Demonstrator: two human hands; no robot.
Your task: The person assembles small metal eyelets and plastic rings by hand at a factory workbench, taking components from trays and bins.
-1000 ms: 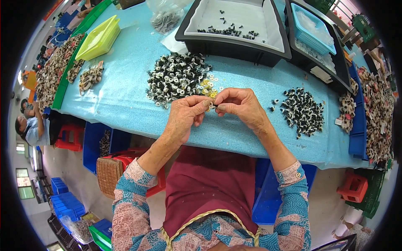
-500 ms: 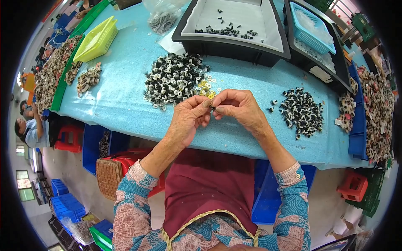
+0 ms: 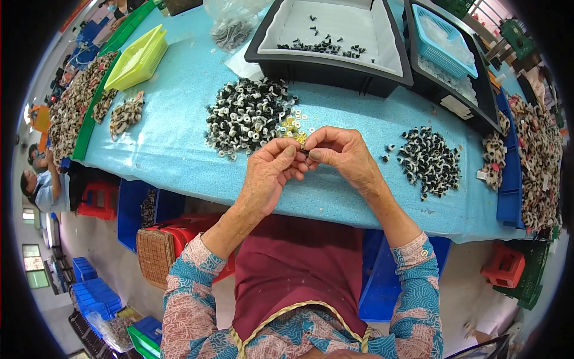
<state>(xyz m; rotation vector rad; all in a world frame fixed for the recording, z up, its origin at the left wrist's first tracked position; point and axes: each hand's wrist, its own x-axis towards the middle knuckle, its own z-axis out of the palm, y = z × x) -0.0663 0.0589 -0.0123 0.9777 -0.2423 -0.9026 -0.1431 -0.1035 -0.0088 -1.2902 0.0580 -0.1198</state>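
My left hand and my right hand meet over the near part of the blue-covered table, fingers pinched together. Between their fingertips is a small black piece, mostly hidden by the fingers. Just beyond the hands lie several small yellow rings and white rings. A large heap of black and white small parts sits beyond my left hand. Off to the right of my right hand is a smaller heap of black and white pieces.
A black tray lined in white holds loose black pegs. To its right is a light-blue basket in another black tray. A yellow-green basket stands at left. Spotted plush pieces fill a blue bin at right.
My fingertips have shifted slightly around the small black piece, the left thumb lifting a little away from the right one. The heaps and trays stay as they were.
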